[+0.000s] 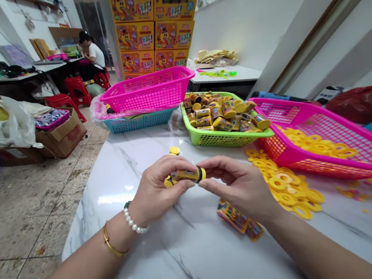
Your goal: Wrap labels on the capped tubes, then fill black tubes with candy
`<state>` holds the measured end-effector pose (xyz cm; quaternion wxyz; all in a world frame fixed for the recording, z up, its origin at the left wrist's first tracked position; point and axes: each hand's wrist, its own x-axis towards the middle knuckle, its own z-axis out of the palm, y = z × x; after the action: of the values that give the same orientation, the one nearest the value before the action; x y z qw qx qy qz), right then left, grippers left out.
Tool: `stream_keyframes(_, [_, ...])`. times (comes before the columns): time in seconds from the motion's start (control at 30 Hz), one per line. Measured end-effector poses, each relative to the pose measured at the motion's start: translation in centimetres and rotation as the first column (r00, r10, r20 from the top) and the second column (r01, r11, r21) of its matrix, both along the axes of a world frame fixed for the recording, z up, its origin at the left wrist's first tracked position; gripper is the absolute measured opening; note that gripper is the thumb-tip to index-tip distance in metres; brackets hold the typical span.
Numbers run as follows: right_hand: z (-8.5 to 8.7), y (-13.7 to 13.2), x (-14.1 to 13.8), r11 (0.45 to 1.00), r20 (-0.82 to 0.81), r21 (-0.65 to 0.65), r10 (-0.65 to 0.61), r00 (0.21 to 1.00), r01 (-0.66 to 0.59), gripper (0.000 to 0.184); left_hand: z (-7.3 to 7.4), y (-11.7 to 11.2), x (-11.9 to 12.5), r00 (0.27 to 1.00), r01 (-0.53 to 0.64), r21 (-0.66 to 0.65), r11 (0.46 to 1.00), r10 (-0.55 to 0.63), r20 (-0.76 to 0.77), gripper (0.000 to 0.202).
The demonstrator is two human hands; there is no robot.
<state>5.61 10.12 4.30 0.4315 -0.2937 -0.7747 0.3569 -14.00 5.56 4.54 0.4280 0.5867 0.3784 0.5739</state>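
Observation:
My left hand (pixel 158 189) and my right hand (pixel 237 183) meet above the white marble table (pixel 134 165), both closed on one small yellow tube (pixel 188 174) with a printed label and a black band near its yellow end. The left fingers wrap its left part, the right fingertips pinch its right end. A stack of printed labels (pixel 238 219) lies on the table just below my right hand. Yellow rings (pixel 288 187) are spread to the right of it.
A green basket (pixel 222 136) full of yellow tubes stands behind the hands. A tilted pink basket (pixel 332 146) holds yellow rings at right. A pink basket (pixel 148 91) sits stacked on a blue one. A person (pixel 93 55) sits far back left, beside stacked yellow cartons (pixel 152 24).

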Motion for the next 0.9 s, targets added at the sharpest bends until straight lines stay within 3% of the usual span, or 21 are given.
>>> stream_keyframes(0.1, [-0.3,-0.1,0.0,0.984,-0.025,0.165,-0.062,0.998,0.065,0.024,0.0,0.1,0.1,0.998,0.017,-0.162,0.987,-0.007,0.061,0.042])
stream_keyframes(0.17, [-0.4,-0.2,0.0,0.960,-0.036,0.256,-0.112,0.993,0.118,0.026,-0.2,0.1,0.1,0.996,0.046,-0.274,0.961,-0.024,0.084,0.041])
stream_keyframes(0.2, [-0.4,-0.2,-0.1,0.965,-0.046,0.229,-0.124,0.991,0.132,0.025,-0.3,0.2,0.1,0.996,0.058,-0.295,0.954,-0.037,0.075,0.036])
stream_keyframes(0.3, [-0.3,-0.4,-0.6,0.989,-0.090,-0.120,-0.102,0.991,0.091,0.021,-0.7,0.1,0.1,0.999,0.032,-0.234,0.972,-0.036,-0.013,0.029])
stream_keyframes(0.37, [-0.1,-0.4,-0.8,0.937,-0.100,-0.350,-0.060,0.993,0.021,0.025,-0.9,0.0,0.1,0.993,-0.024,-0.169,0.985,0.004,-0.120,0.027])
stream_keyframes(0.43, [0.0,-0.3,-0.9,0.918,-0.116,-0.395,-0.030,0.993,-0.019,0.026,-0.9,0.0,0.0,0.985,-0.027,-0.170,0.985,-0.003,-0.173,0.031])
stream_keyframes(0.53, [0.0,-0.1,-0.6,0.989,-0.135,-0.141,-0.061,0.989,0.042,0.020,-0.5,0.3,-0.4,0.993,0.091,-0.308,0.947,-0.109,-0.043,0.045])
stream_keyframes(0.63, [-0.1,0.1,-0.1,0.978,-0.076,0.164,-0.121,0.990,0.132,0.020,0.0,0.4,-0.5,0.991,0.134,-0.378,0.916,-0.119,0.063,0.048])
stream_keyframes(0.7, [-0.2,0.0,0.1,0.974,-0.055,0.181,-0.131,0.990,0.139,0.021,0.2,0.3,-0.3,0.995,0.098,-0.347,0.933,-0.088,0.044,0.041])
stream_keyframes(0.73, [-0.2,0.0,0.1,0.984,-0.064,0.116,-0.132,0.989,0.138,0.021,0.2,0.2,-0.2,0.997,0.076,-0.319,0.945,-0.071,0.029,0.037])
stream_keyframes(0.8, [-0.2,-0.2,-0.1,0.984,-0.100,-0.131,-0.133,0.986,0.120,0.021,0.2,0.0,0.1,0.999,0.040,-0.254,0.966,-0.040,0.005,0.030])
stream_keyframes(0.9, [-0.2,-0.2,-0.5,0.850,-0.158,-0.527,-0.109,0.981,0.010,0.027,0.2,-0.3,0.4,0.999,0.015,-0.205,0.979,-0.025,-0.043,0.027])
